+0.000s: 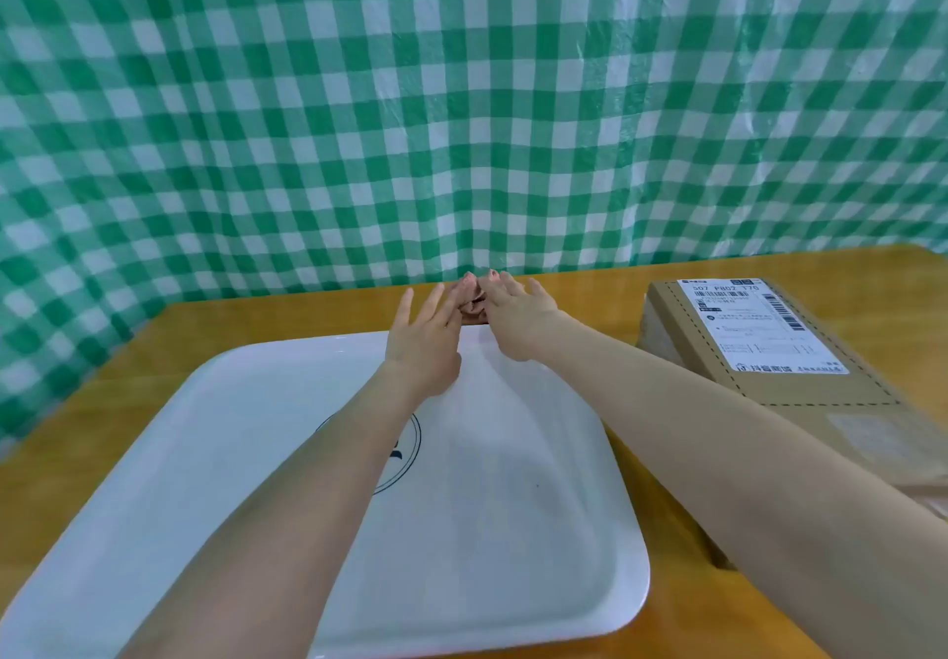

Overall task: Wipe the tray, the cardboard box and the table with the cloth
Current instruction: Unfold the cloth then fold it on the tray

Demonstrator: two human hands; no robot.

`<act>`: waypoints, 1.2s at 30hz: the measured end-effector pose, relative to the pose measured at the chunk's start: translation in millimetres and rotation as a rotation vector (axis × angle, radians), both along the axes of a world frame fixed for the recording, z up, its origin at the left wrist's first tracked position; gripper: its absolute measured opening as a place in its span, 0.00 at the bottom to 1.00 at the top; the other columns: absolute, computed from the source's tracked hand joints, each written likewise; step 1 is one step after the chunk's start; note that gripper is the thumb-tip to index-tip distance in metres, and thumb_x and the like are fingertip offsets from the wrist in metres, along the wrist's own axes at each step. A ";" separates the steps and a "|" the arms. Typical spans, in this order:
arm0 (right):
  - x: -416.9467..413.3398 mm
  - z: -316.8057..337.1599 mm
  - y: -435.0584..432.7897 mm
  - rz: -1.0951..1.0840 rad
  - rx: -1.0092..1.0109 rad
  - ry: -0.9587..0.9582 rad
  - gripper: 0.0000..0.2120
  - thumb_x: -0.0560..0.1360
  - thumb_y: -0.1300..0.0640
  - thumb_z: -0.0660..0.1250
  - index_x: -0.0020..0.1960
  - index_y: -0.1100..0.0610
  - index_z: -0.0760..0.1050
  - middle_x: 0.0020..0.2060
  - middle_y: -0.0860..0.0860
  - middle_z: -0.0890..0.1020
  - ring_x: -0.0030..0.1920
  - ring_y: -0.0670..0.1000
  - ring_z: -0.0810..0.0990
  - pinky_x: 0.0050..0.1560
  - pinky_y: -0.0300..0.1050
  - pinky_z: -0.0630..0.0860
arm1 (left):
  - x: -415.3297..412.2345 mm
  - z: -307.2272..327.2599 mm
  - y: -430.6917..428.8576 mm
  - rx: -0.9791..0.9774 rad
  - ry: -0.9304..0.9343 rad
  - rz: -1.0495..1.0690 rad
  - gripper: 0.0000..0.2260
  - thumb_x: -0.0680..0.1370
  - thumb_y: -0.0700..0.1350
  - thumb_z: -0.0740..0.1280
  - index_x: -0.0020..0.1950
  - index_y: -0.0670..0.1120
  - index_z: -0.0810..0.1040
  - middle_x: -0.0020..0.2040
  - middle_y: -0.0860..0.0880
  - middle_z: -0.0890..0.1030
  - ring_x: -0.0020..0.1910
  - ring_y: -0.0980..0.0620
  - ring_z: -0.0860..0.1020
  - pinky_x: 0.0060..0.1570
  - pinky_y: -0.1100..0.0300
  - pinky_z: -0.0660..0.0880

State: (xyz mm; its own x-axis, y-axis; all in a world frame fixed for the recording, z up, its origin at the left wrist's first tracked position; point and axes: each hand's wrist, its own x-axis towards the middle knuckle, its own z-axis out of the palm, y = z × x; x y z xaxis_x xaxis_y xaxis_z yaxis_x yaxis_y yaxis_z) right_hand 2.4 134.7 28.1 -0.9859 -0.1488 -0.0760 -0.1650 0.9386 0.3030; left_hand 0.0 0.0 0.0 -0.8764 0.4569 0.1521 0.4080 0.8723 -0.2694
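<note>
A large white tray (513, 530) with a dark round logo lies on the wooden table (215, 320) in front of me. A small pinkish cloth (471, 299) sits bunched on the table just past the tray's far edge, mostly hidden by my fingers. My left hand (426, 345) reaches over the tray with its fingers spread, the fingertips at the cloth's left side. From the right, my right hand (518, 320) rests its outstretched fingers against the cloth. A cardboard box (769, 391) with a white shipping label lies to the right of the tray.
A green-and-white checked plastic sheet (461, 120) hangs as a backdrop right behind the table's far edge. The box sits close to the tray's right rim. Bare wood shows to the left of the tray and behind the box.
</note>
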 end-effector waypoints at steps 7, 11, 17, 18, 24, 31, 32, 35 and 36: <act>-10.8 -0.6 -1.3 0.023 0.039 -0.013 0.30 0.78 0.61 0.57 0.77 0.58 0.50 0.77 0.54 0.42 0.77 0.56 0.42 0.74 0.57 0.48 | -11.7 -3.6 1.7 0.015 -0.069 0.025 0.29 0.80 0.44 0.55 0.78 0.47 0.47 0.78 0.53 0.39 0.77 0.50 0.42 0.72 0.43 0.39; -14.5 -3.9 0.2 0.023 0.029 0.007 0.30 0.78 0.61 0.58 0.77 0.58 0.50 0.77 0.53 0.43 0.77 0.56 0.42 0.75 0.56 0.49 | -16.6 -4.0 3.1 0.032 -0.074 0.031 0.31 0.79 0.42 0.55 0.78 0.48 0.42 0.78 0.53 0.39 0.77 0.50 0.42 0.72 0.42 0.39; -21.2 -11.1 0.9 0.046 -0.051 0.019 0.32 0.78 0.63 0.56 0.77 0.59 0.45 0.77 0.53 0.44 0.77 0.57 0.42 0.75 0.55 0.49 | -20.1 -4.0 4.6 0.052 -0.115 0.031 0.29 0.79 0.42 0.55 0.78 0.50 0.46 0.78 0.53 0.39 0.77 0.50 0.41 0.72 0.42 0.38; -21.1 -11.7 1.3 0.047 -0.055 0.019 0.32 0.78 0.63 0.56 0.77 0.59 0.45 0.77 0.54 0.45 0.77 0.57 0.42 0.75 0.55 0.49 | -20.2 -4.3 4.8 0.053 -0.116 0.028 0.29 0.79 0.42 0.55 0.78 0.50 0.47 0.78 0.52 0.39 0.77 0.50 0.41 0.72 0.42 0.38; -15.5 -5.4 4.4 0.101 -0.068 0.100 0.30 0.78 0.60 0.58 0.76 0.60 0.49 0.75 0.55 0.55 0.76 0.57 0.50 0.74 0.53 0.54 | -19.7 -7.2 4.9 0.066 -0.117 0.020 0.26 0.79 0.42 0.55 0.76 0.49 0.54 0.78 0.53 0.37 0.77 0.50 0.41 0.72 0.40 0.39; -3.5 23.5 5.4 0.219 -0.207 0.226 0.25 0.77 0.62 0.59 0.73 0.58 0.59 0.70 0.53 0.64 0.70 0.53 0.62 0.69 0.48 0.62 | -10.7 8.6 9.6 0.084 -0.095 0.047 0.29 0.79 0.44 0.55 0.78 0.49 0.46 0.78 0.50 0.43 0.77 0.51 0.42 0.72 0.41 0.39; -0.6 29.2 5.8 0.236 -0.220 0.231 0.24 0.78 0.61 0.58 0.73 0.58 0.60 0.69 0.53 0.64 0.70 0.53 0.63 0.68 0.47 0.63 | -9.4 11.6 10.5 0.090 -0.090 0.049 0.29 0.79 0.44 0.56 0.78 0.49 0.46 0.78 0.50 0.44 0.77 0.51 0.43 0.72 0.42 0.39; 8.2 46.8 7.6 0.262 -0.232 0.258 0.20 0.78 0.60 0.58 0.70 0.59 0.65 0.68 0.54 0.66 0.68 0.54 0.66 0.65 0.47 0.65 | -5.2 23.2 12.9 0.104 -0.042 0.060 0.29 0.79 0.45 0.57 0.77 0.48 0.48 0.78 0.49 0.49 0.77 0.49 0.46 0.72 0.41 0.41; 11.2 52.7 8.3 0.266 -0.228 0.273 0.20 0.78 0.61 0.57 0.69 0.59 0.65 0.68 0.55 0.66 0.68 0.55 0.66 0.64 0.47 0.65 | -3.2 28.0 13.2 0.107 -0.022 0.066 0.28 0.79 0.45 0.57 0.77 0.47 0.49 0.78 0.49 0.50 0.77 0.49 0.47 0.72 0.41 0.42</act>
State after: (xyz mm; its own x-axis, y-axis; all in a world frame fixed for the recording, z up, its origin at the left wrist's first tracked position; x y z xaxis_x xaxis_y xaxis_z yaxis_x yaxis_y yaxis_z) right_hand 13.6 143.0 80.7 -0.8903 -0.3829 0.2465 -0.3524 0.9222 0.1593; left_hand -3.2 13.2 28.0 -0.9076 0.3808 0.1769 0.3541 0.9205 -0.1650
